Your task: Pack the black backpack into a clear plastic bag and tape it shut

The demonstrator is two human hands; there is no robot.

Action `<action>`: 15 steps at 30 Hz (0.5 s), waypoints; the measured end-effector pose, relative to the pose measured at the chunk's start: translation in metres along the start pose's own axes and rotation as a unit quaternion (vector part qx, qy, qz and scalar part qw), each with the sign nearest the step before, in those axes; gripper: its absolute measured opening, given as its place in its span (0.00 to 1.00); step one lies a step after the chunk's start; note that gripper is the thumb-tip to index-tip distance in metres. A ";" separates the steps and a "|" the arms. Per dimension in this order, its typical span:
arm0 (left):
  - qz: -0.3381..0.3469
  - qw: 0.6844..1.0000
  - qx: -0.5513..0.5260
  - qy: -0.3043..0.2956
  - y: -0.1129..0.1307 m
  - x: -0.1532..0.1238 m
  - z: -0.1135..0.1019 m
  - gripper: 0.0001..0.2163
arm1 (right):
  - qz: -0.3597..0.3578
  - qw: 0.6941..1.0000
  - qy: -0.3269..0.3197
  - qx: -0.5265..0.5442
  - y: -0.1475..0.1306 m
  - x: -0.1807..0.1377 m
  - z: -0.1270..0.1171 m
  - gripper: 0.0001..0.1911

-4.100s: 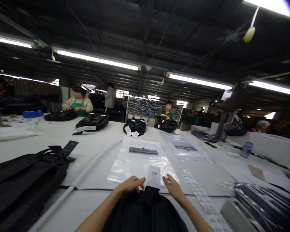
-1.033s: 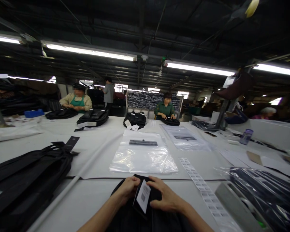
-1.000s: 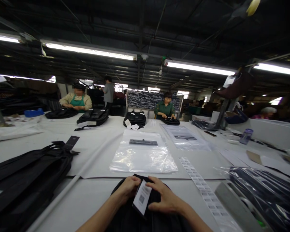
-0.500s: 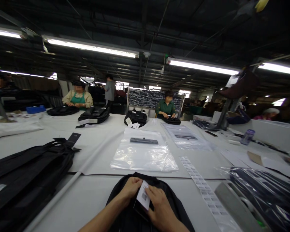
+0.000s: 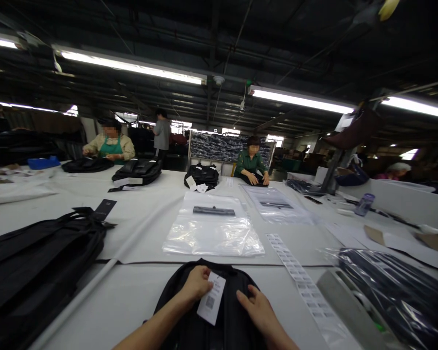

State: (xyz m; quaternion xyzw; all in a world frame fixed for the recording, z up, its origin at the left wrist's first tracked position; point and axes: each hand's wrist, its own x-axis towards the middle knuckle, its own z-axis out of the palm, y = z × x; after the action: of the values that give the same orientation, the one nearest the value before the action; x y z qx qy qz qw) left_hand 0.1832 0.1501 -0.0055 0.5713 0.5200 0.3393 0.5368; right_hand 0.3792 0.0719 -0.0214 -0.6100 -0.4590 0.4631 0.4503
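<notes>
A black backpack (image 5: 237, 311) lies on the white table right in front of me. Over its upper part hangs a white hang tag (image 5: 211, 299) with printed text and a square code. Between thumb and fingers, my left hand (image 5: 197, 284) pinches the tag's upper left edge. To the right of the tag, my right hand (image 5: 257, 308) rests at the backpack's strap, fingers apart and holding nothing. The backpack's lower end is cut off by the frame.
Clear plastic bags (image 5: 213, 233) lie beyond the backpack. A strip of printed labels (image 5: 299, 277) runs along the right, beside a grey tape dispenser (image 5: 354, 306) and a plastic-wrapped bag (image 5: 394, 291). Another black backpack (image 5: 40, 272) is at left. Co-workers (image 5: 251, 160) sit across the table.
My right hand has let go of the tag and moved right, its fingers spreading. The tag now faces up more fully, still in my left hand.
</notes>
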 end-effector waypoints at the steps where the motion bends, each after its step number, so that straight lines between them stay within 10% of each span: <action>1: -0.003 1.000 0.009 -0.001 0.000 0.001 -0.002 0.11 | 0.009 0.998 -0.035 0.056 -0.002 -0.001 0.003 0.30; 9: -0.036 0.999 0.038 -0.001 -0.003 -0.006 0.000 0.11 | 0.076 0.943 -0.119 0.302 -0.022 -0.015 0.010 0.25; 15: -0.023 0.998 0.057 0.013 -0.004 -0.009 0.054 0.04 | -0.027 0.990 -0.082 0.109 -0.017 -0.010 0.008 0.26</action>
State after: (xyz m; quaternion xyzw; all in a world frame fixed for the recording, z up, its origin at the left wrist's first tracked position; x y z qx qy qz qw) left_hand 0.2310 0.1271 -0.0180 0.5846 0.5583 0.3039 0.5042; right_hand 0.3676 0.0665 -0.0049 -0.5046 -0.4579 0.5462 0.4872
